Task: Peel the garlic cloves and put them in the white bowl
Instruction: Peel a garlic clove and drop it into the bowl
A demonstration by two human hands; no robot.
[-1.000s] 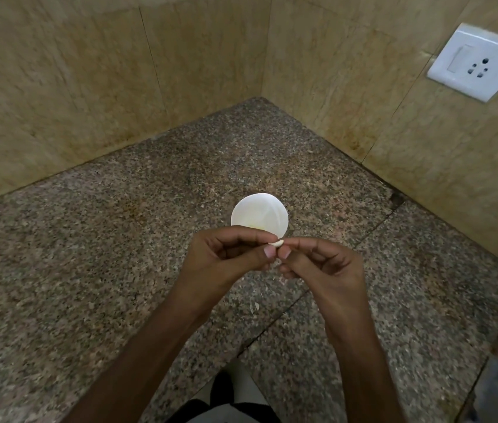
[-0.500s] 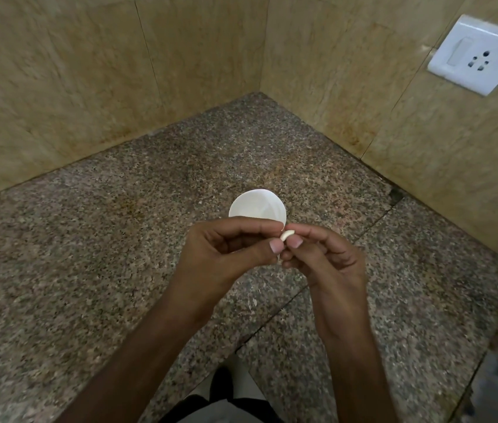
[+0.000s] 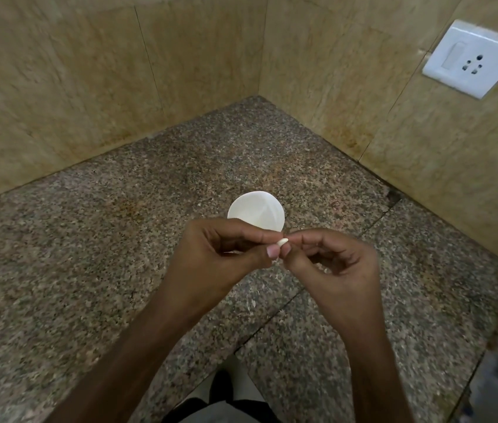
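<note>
- The garlic clove (image 3: 282, 241) you hold lies with its long axis nearly level across the view. It is tilted a little, so the lower end points toward your left hand and the higher end toward your right.
- It hangs in the air just on the near side of the white bowl (image 3: 256, 209), by the bowl's near-right rim and above the tabletop (image 3: 89, 270).
- Your left hand (image 3: 220, 254) pinches one end between thumb and forefinger, with the other fingers curled toward the palm. It covers the bowl's near edge.
- Your right hand (image 3: 336, 264) pinches the other end with thumb and fingertip, its remaining fingers loosely bent, to the near right of the bowl.
- The two thumbs meet almost tip to tip at the clove, and both forearms come in from the near side.
- Count: one clove in view, one bowl, two hands. What lies inside the bowl cannot be made out.
- Far right beyond the bowl, one wall socket (image 3: 473, 58) sits on the tiled wall (image 3: 58, 87).
</note>
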